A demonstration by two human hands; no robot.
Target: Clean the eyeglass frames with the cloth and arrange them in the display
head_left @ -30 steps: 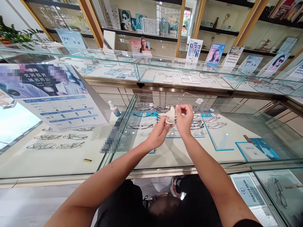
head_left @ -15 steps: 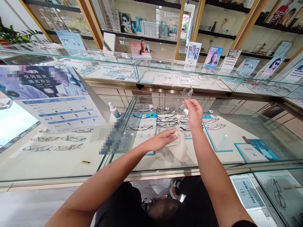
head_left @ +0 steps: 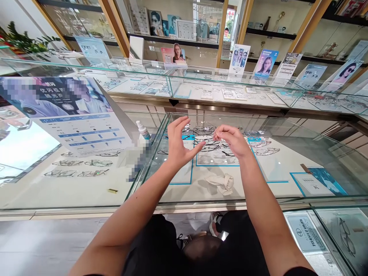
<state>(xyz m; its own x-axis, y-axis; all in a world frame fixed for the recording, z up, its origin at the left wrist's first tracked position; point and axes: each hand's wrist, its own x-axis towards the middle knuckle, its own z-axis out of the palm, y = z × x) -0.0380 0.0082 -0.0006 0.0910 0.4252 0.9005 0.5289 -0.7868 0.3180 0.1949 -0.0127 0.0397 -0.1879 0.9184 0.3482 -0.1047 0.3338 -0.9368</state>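
Observation:
My right hand [head_left: 233,141] is closed in a pinch above the glass counter, holding a pair of eyeglasses [head_left: 215,135] by its thin frame. Its clear lenses are hard to make out against the frames displayed behind. To the left, my left hand [head_left: 181,142] is raised and empty, with thumb and fingers spread apart and a gap between it and the eyeglasses. Below both hands, a crumpled cream cloth [head_left: 223,183] lies on the glass top, touched by neither hand.
Under the glass [head_left: 184,197] sit several rows of eyeglass frames [head_left: 211,147]. A white spray bottle [head_left: 143,130] stands left of my hands, beside a large folded sign [head_left: 86,130]. A small gold-coloured piece [head_left: 112,191] lies near the front left. Another display counter [head_left: 198,100] runs behind.
My left hand has left the cloth, risen and spread its fingers. The cloth now rests on the counter. My right hand has lowered and tilted the eyeglasses, which it held up before.

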